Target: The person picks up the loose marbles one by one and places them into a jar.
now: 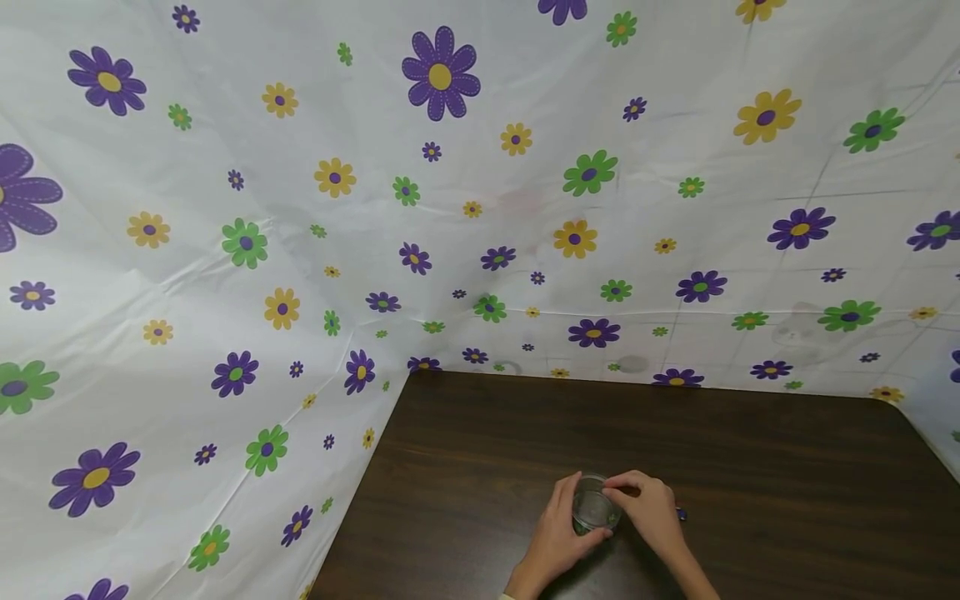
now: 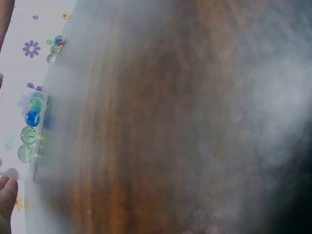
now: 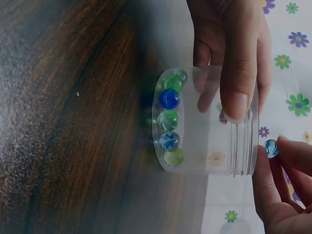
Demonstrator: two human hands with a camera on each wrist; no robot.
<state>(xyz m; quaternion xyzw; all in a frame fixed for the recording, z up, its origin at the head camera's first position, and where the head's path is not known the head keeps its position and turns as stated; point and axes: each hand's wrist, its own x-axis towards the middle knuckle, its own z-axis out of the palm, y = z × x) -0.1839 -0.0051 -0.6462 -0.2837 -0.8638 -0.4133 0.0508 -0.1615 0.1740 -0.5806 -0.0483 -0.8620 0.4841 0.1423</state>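
Note:
A clear plastic jar point(image 1: 596, 506) with a threaded rim stands on the table. My left hand point(image 1: 557, 536) grips it round the side, the thumb lying along the wall in the right wrist view. Several glass marbles point(image 3: 169, 120), green, blue and yellowish, lie on the jar's bottom. At the jar's mouth my right hand point(image 1: 651, 510) pinches a light-blue swirled marble point(image 3: 271, 148) between thumb and fingertip. That marble is hidden in the head view. In the left wrist view only parts of the fingers show at the left edge.
Beyond the jar in the left wrist view, a short row of loose marbles point(image 2: 55, 49) lies on the table. Dark blue marbles point(image 1: 681, 514) show just right of my right hand. The dark wooden table point(image 1: 465, 467) meets a white flowered sheet point(image 1: 510, 192) behind and at left.

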